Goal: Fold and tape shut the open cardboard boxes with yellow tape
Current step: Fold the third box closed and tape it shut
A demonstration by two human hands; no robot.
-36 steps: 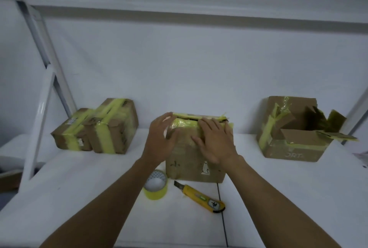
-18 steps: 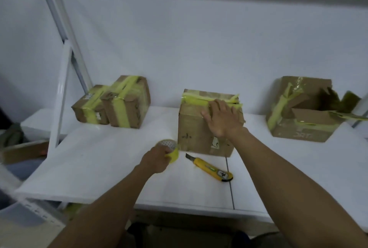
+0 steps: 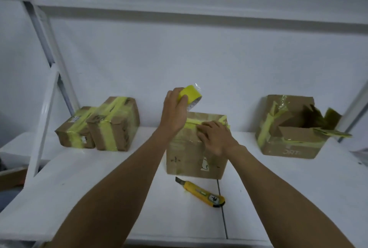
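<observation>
Taping the middle box
Left hand (image 3: 173,112) grips the tape roll (image 3: 190,95) above the box (image 3: 185,155); right hand (image 3: 216,138) presses flat-fingered on its top edge

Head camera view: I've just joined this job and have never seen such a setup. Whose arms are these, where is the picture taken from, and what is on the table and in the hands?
There is no machine here. A person works with bare hands, and the single camera sits on their head, looking forward and down, so the arms reach in from the bottom.

The left hand grips a roll of yellow tape, raised above the middle box. The right hand rests on that box's taped top front edge.

On the white table, just in front of this box, lies a yellow utility knife. At the left, side by side, stand a small taped box and a larger taped box. At the right sits an open box, its flaps not yet closed.
</observation>
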